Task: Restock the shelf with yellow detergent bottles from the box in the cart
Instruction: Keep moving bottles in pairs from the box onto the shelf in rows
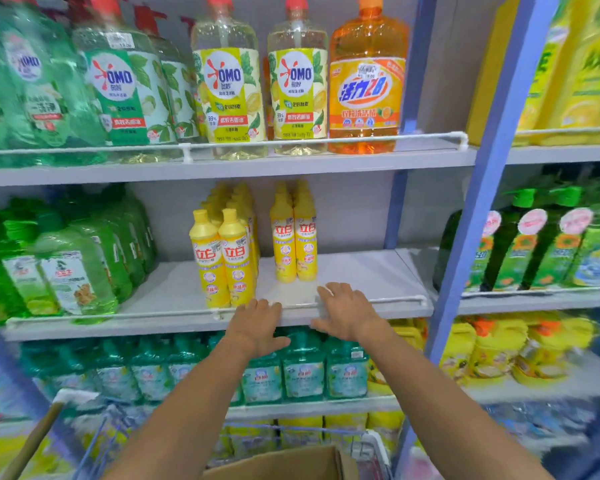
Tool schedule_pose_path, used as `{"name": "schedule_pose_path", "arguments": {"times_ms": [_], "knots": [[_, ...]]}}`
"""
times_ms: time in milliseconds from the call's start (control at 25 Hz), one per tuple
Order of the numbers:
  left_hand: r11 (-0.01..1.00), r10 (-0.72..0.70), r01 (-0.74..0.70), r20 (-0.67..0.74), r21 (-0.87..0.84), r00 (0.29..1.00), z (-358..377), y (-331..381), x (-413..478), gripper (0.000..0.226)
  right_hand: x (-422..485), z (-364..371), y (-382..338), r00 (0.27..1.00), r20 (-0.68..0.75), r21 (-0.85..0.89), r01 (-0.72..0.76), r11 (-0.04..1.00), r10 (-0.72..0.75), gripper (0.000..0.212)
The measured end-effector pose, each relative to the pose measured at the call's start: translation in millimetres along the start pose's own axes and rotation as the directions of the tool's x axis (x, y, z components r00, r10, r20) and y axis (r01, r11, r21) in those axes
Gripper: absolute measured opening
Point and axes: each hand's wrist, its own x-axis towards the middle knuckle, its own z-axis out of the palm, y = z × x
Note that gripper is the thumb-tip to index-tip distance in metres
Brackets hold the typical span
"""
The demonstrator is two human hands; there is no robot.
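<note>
Yellow detergent bottles stand in two groups on the middle shelf: a left group reaching the front rail and a right pair set further back. My left hand and my right hand are both at the shelf's front rail, below the bottles, fingers relaxed and holding nothing. A corner of the cardboard box shows at the bottom, inside the wire cart. What lies in the box is hidden.
Green bottles fill the shelf's left part. Large pump bottles and an orange one stand on the shelf above, teal bottles below. A blue upright post bounds the bay on the right. A wooden handle leans lower left.
</note>
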Motion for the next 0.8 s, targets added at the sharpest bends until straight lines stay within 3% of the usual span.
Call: {"name": "schedule_pose_path", "arguments": {"times_ms": [160, 280, 520, 800], "knots": [[0.999, -0.005, 0.006, 0.02, -0.039, 1.0, 32.7, -23.3, -75.1, 0.079, -49.1, 15.2, -57.5, 1.0, -0.006, -0.043, 0.011, 0.999, -0.011, 0.077], [0.995, -0.043, 0.046, 0.035, -0.091, 0.998, 76.0, -43.3, -133.6, 0.081, -82.0, 48.8, -116.3, 0.997, 0.067, 0.003, 0.038, 0.999, -0.038, 0.081], [0.964, -0.125, 0.177, 0.25, -0.197, 0.96, 169.3, -64.2, -219.5, 0.077, -129.5, 140.8, -191.8, 0.954, 0.286, 0.072, 0.077, 0.994, -0.095, 0.073], [0.928, -0.146, 0.293, 0.501, -0.229, 0.853, 276.5, -54.8, -255.1, 0.076, -159.2, 261.5, -189.7, 0.843, 0.53, 0.158, 0.008, 0.987, -0.092, 0.072]]}}
